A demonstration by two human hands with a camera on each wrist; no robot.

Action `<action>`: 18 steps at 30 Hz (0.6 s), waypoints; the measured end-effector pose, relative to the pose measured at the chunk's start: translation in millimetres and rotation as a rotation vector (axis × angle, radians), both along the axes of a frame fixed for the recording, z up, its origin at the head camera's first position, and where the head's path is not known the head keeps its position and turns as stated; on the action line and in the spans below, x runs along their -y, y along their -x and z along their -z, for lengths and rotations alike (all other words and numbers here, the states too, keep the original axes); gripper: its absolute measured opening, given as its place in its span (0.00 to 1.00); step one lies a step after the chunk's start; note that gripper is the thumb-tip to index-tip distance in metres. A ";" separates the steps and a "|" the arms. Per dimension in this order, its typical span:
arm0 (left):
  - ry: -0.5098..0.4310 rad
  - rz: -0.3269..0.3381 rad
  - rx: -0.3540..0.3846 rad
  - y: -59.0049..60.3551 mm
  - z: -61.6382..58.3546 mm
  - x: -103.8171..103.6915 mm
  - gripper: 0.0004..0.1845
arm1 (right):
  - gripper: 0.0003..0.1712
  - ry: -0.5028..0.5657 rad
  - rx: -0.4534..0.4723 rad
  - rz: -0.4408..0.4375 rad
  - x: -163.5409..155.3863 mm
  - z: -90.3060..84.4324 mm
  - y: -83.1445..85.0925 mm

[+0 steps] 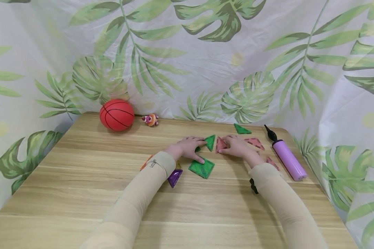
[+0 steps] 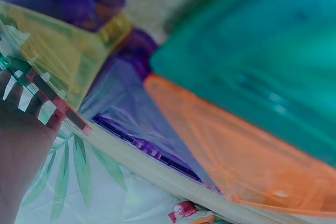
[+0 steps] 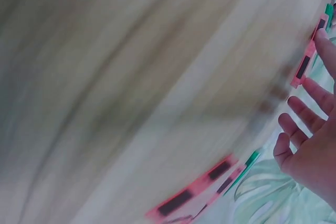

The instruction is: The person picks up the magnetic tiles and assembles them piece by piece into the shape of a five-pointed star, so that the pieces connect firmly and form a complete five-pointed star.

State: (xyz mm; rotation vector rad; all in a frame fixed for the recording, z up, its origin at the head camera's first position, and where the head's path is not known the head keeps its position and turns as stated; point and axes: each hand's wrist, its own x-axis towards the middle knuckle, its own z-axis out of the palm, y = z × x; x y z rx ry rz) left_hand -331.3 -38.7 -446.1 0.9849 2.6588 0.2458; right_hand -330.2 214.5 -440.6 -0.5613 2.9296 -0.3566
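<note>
My left hand (image 1: 189, 148) lies over the table with fingers reaching to a green triangular magnetic tile (image 1: 210, 142). Its thumb rests on a green square made of tiles (image 1: 202, 168). Opposite, my right hand (image 1: 236, 147) pinches a red triangular magnetic tile (image 1: 220, 145) between thumb and fingers, close beside the green triangle. In the right wrist view the thumb and forefinger meet the edge of that red tile (image 3: 303, 66). Beneath the left forearm, a purple tile (image 1: 175, 177) and an orange tile (image 1: 146, 162) are partly hidden.
More red tiles (image 1: 255, 143) and a green triangle (image 1: 242, 129) lie beyond the right hand. A purple hand pump (image 1: 289, 159) with a black nozzle is at the right edge. A red ball (image 1: 116, 115) and a small pink figurine (image 1: 150, 119) stand at the back left.
</note>
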 end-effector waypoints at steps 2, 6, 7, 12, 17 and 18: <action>0.001 0.000 -0.001 0.1 0.0 -0.4 0.50 | 0.41 0.007 0.001 -0.002 4.4 1.1 2.8; 0.005 0.001 -0.005 0.5 0.1 -1.0 0.50 | 0.40 0.006 -0.010 -0.009 10.0 3.5 7.8; 0.005 0.000 -0.004 0.5 -0.2 -1.0 0.50 | 0.40 0.004 -0.013 -0.011 10.7 3.8 8.6; 0.011 0.001 -0.001 0.2 -1.3 -0.6 0.50 | 0.41 0.030 -0.007 -0.034 7.2 2.3 5.8; 0.010 0.011 0.000 0.2 -0.4 0.4 0.50 | 0.40 0.090 0.018 -0.057 -10.1 -6.1 -4.1; 0.011 0.012 0.000 0.3 -0.1 0.7 0.50 | 0.39 0.099 0.025 -0.053 -14.8 -8.5 -6.2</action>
